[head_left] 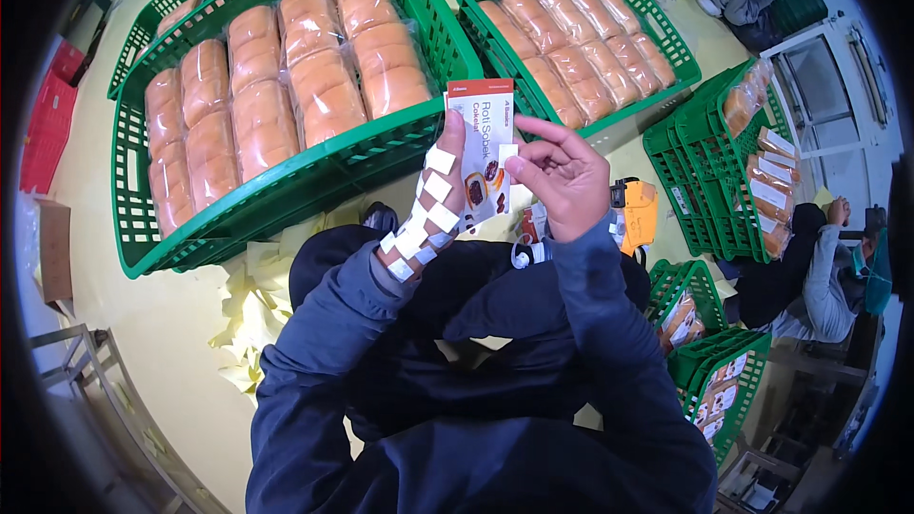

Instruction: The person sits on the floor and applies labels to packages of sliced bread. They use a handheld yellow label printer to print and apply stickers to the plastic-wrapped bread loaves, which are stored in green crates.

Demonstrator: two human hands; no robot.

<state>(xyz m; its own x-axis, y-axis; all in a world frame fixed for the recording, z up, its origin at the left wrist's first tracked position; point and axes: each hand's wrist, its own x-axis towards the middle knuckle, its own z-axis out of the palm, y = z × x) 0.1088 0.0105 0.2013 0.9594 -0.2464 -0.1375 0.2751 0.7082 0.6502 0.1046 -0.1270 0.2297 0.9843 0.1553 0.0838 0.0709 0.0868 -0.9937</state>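
My left hand (451,148) grips a flat printed card label (484,114), red at the top and white below with pictures of bread filling. It may be a stack; I cannot tell. Several small white stickers (438,188) cling to the back of this hand and to its wrist. My right hand (569,181) is at the card's right edge, thumb bent in and index finger stretched toward the card. At its thumb tip is a small white sticker (508,150), against the card. Packed bread loaves (265,128) in clear wrap fill the large green crate (314,167) just beyond my left hand.
A second green crate (657,100) of wrapped bread stands beyond my right hand. Stacked crates (709,190) with labelled packs are at the right, near a seated person (819,276). An orange tool (640,214) lies by my right knee. Yellow paper scraps (252,300) litter the floor at left.
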